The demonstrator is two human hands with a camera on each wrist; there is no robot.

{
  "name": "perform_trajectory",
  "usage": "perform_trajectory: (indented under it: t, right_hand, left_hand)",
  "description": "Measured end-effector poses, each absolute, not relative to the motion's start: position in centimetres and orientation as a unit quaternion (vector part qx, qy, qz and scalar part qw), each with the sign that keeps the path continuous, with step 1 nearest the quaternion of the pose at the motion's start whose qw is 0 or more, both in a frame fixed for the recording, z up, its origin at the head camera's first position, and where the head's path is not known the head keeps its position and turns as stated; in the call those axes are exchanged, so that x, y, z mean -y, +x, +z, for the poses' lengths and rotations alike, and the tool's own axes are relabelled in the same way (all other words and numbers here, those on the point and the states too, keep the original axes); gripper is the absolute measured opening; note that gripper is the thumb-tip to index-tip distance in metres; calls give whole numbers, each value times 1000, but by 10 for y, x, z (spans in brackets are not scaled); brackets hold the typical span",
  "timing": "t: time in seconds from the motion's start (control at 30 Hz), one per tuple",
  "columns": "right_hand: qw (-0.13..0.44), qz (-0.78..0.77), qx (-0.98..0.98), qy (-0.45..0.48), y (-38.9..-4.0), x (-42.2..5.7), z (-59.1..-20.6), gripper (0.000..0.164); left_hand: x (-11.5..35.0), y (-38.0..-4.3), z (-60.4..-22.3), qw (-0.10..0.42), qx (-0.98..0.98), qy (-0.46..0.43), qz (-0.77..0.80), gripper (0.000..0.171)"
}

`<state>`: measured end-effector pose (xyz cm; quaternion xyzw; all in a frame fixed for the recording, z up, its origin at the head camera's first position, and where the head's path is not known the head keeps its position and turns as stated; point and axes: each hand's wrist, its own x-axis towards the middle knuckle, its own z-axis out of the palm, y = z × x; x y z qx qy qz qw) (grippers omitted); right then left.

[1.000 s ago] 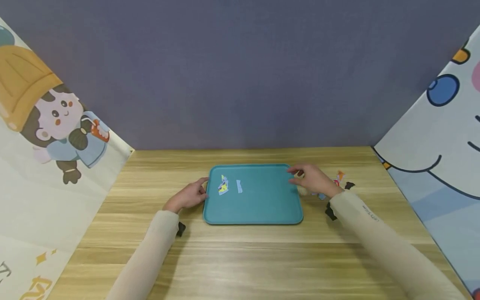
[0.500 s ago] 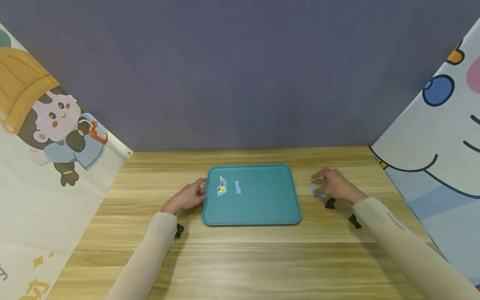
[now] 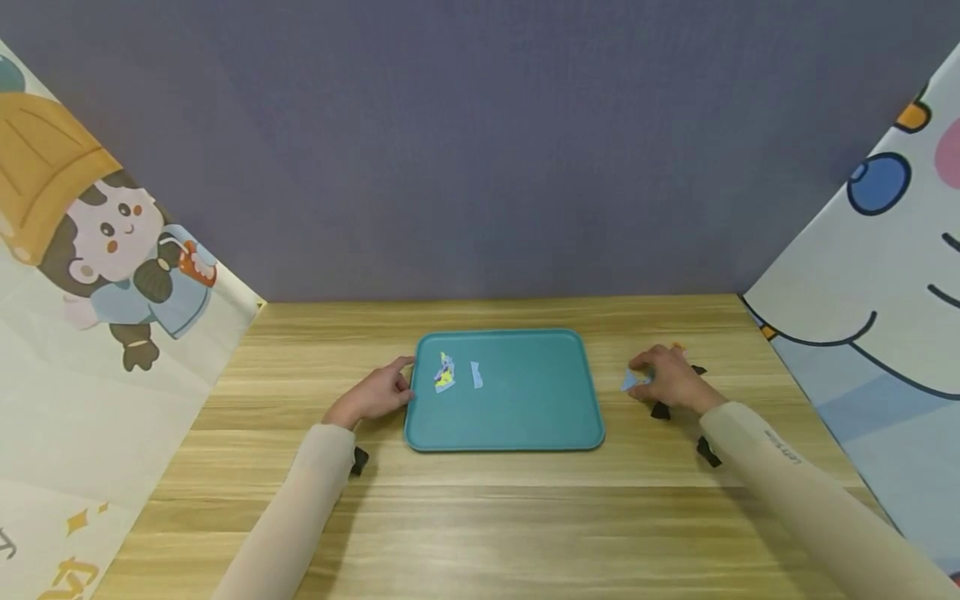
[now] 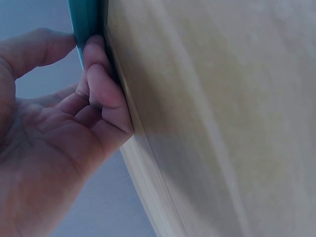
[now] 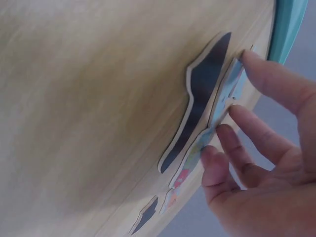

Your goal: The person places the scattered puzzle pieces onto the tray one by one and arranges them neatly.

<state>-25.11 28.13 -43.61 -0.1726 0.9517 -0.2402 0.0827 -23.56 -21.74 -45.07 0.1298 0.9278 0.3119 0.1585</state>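
My left hand [image 3: 372,394] rests at the left side of a teal tray [image 3: 517,429], touching its rim [image 4: 88,22] with fingers loosely bent. In the right wrist view, my right hand [image 5: 269,158] pinches a thin light-blue puzzle piece [image 5: 224,94] by its edge; in the head view the piece [image 3: 632,381] shows between thumb and fingers, right of the tray. A yellow-and-purple puzzle piece [image 3: 445,375] and a narrow pale-blue piece [image 3: 476,375] lie on the tray's left half.
Black pieces [image 3: 661,411] [image 3: 707,451] lie around the right hand, an orange one [image 3: 678,347] behind it. Another black piece [image 3: 360,460] sits by the left wrist. A grey panel [image 3: 480,167] closes the back of the wooden table [image 3: 480,517].
My right hand has moved right, from over the tray's right rim to the loose pieces, and its fingers have closed in on the light-blue piece. My left hand stays at the tray.
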Motion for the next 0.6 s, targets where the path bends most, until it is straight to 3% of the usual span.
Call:
perform_trajectory:
  t: [0.27, 0.5, 0.6]
  right_hand:
    - [82, -227, -958, -154, -249, -288, -438, 53]
    - [60, -237, -958, -150, -247, -290, -442, 40]
    - [53, -232, -962, -134, -243, -292, -442, 44]
  left_hand:
    - [218, -235, -452, 156, -929, 136, 307, 66]
    - [217, -233, -447, 161, -929, 127, 309, 66]
    - [217, -234, -448, 160, -929, 128, 308, 66]
